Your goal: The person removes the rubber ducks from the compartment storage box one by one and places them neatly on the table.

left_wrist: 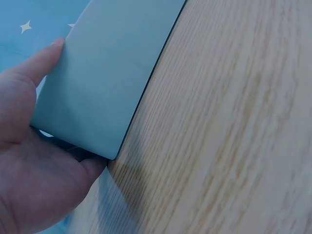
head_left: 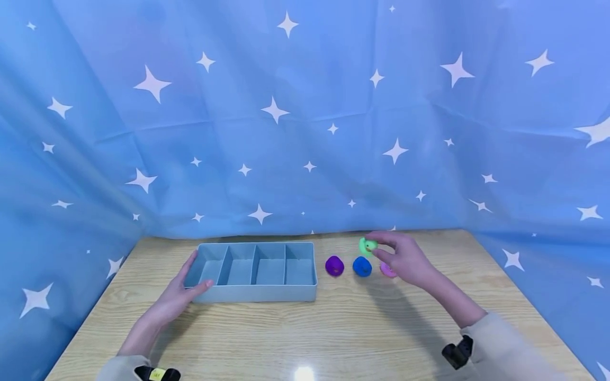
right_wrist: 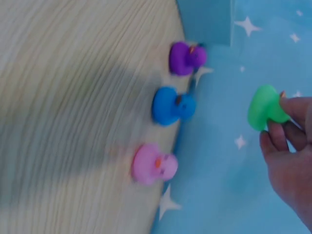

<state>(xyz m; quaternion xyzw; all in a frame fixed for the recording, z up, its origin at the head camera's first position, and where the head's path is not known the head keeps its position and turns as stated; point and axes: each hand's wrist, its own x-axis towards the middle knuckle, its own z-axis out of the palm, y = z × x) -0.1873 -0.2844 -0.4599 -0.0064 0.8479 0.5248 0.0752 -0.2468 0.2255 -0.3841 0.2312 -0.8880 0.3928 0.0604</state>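
A light-blue divided box (head_left: 254,293) stands on the table's left half. My left hand (head_left: 171,299) holds its left end, thumb on the front rim and fingers along the end wall. In the left wrist view the thumb (left_wrist: 46,61) touches the box's upper edge. Above the table my right hand (head_left: 405,259) pinches a green rubber duck (right_wrist: 265,108) between thumb and fingers. Below that hand stand a purple rubber duck (head_left: 334,266), a blue rubber duck (head_left: 362,266) and a pink rubber duck (head_left: 387,270), partly hidden by the hand in the head view.
Several compartments in a row divide the box, and no ducks show inside them. A blue curtain (head_left: 310,137) with white stars hangs behind the wooden table (head_left: 286,338) and along its sides. Dark wrist devices (head_left: 457,353) sit at both sleeves.
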